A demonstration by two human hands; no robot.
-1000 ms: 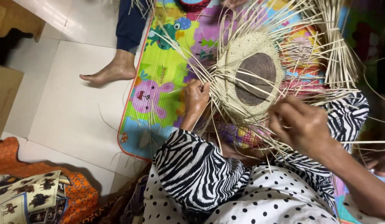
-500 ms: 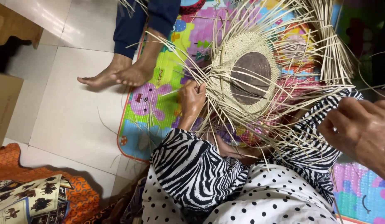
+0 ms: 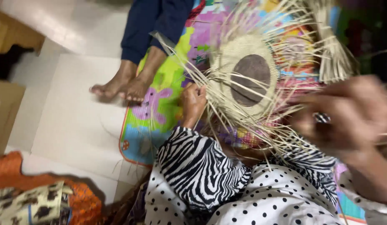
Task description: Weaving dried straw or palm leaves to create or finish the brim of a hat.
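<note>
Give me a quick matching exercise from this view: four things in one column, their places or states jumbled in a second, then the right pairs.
Things:
1. left hand
2. right hand
3. woven basket
4. another person's bare feet

Places or states:
A. on the white floor beside the mat's edge
B. raised close to the camera, blurred, a ring on one finger
C. at the weave's left rim, among the strands
D. round, dark centre, loose strands sticking out all round, over the colourful mat

Pairs: 1-C, 2-B, 3-D, 4-A

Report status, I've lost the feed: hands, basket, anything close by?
Left hand gripping basket rim. Right hand raised, blurred, grip unclear. Loose straw strands all round; another person's feet nearby.
</note>
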